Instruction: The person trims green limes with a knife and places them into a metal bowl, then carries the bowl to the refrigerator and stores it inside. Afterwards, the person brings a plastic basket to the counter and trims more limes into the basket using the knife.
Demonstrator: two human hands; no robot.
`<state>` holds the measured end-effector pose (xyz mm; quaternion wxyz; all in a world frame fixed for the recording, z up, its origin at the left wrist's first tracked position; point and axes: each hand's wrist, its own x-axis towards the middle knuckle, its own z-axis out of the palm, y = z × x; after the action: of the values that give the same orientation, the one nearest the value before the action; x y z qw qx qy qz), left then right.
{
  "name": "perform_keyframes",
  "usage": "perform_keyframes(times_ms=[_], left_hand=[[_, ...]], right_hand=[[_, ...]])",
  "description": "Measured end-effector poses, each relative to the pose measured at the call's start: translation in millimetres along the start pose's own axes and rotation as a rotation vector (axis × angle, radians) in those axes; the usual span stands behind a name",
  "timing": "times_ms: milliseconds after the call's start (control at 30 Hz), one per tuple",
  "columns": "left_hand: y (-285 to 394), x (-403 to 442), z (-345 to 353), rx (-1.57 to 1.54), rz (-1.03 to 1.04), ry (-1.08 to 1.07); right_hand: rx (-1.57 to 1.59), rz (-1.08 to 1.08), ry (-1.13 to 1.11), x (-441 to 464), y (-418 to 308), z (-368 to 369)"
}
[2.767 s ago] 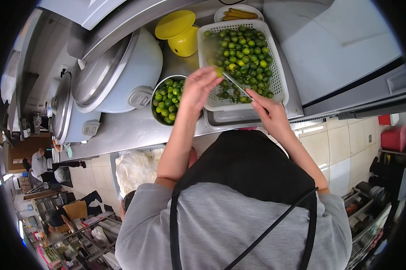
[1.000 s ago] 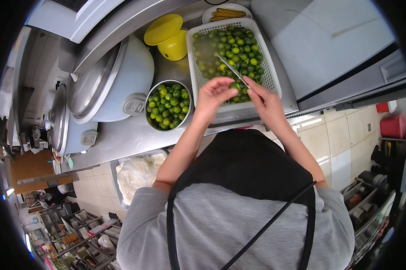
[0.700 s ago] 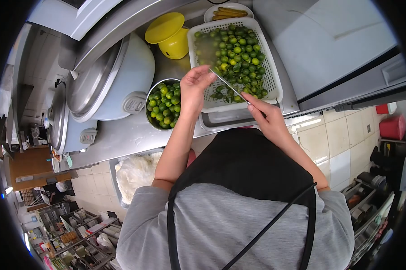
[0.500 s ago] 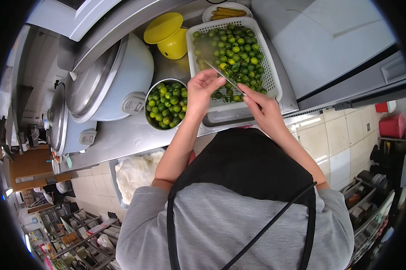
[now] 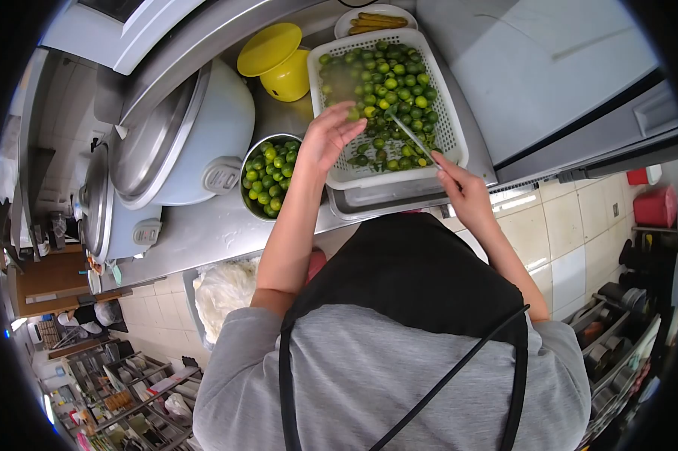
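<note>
My left hand [image 5: 330,137] is over the left part of a white perforated basket [image 5: 460,139], its fingers curled round a small green lime [image 5: 353,114] near the tips. The grip is partly blurred. My right hand [image 5: 463,189] holds a slim knife [image 5: 414,138] by its handle end, the blade slanting up and left over the basket. Many small green limes [image 5: 404,81] fill the basket's far part, with looser ones and bits of stem nearer me. To the left of the basket, a round metal bowl [image 5: 243,188] is full of limes.
A yellow container [image 5: 288,75] stands behind the bowl. Two large rice cookers [image 5: 222,113] line the counter's left side. A plate [image 5: 343,28] with long brown pieces lies beyond the basket. Under the basket is a metal tray [image 5: 369,207]. A tub with white contents [image 5: 222,293] is below the counter.
My right hand has drawn the knife right and toward me, away from my left hand. My left hand has shifted slightly left, and a lime now shows at its fingers.
</note>
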<state>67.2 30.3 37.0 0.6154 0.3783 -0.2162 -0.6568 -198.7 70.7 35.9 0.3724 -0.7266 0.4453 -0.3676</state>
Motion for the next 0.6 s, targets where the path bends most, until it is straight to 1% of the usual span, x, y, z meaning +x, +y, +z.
perform_keyframes(times_ms=[33,67,100,133,167,200,233,267,333,367,400,433,467,500,567,600], left_hand=[[1,7,-1,0.096,-0.024,0.01],[-3,16,-4,0.097,-0.023,0.011],[-12,29,-9,0.56,-0.073,0.054],[-18,38,-7,1.023,-0.122,0.096],[-25,49,-5,1.022,-0.122,0.095],[-31,57,0,1.486,-0.042,0.022],[-38,63,4,1.946,0.049,-0.06],[-49,66,6,1.946,0.05,-0.059],[-67,71,5,2.107,0.127,0.101],[-69,75,1,2.109,0.132,0.098],[-68,76,-1,2.091,0.088,0.083],[-56,67,8,2.073,0.042,0.068],[-40,56,14,1.947,-0.011,-0.007],[-33,47,9,1.949,-0.011,-0.011],[-21,33,0,0.826,-0.024,0.041],[-16,22,0,0.827,-0.025,0.041]], right_hand=[[-0.025,0.07,-0.003,0,0,-6],[-0.049,0.14,-0.009,1,-2,-11],[-0.049,0.14,-0.009,2,-9,-15],[-0.055,0.214,-0.038,4,-18,-19],[-0.061,0.288,-0.066,6,-23,-20],[-0.062,0.287,-0.066,7,-19,-17],[-0.029,0.133,-0.001,7,-13,-11],[0.005,-0.022,0.063,8,-10,-7],[0.005,0.001,0.038,8,-17,-6],[0.004,0.024,0.016,8,-20,-7],[0.004,0.025,0.021,8,-23,-9],[0.0,0.097,-0.011,7,-25,-11],[-0.004,0.167,-0.043,8,-27,-13],[-0.003,0.169,-0.039,8,-27,-15],[0.064,0.265,-0.064,8,-27,-18],[0.065,0.266,-0.063,8,-26,-16]])
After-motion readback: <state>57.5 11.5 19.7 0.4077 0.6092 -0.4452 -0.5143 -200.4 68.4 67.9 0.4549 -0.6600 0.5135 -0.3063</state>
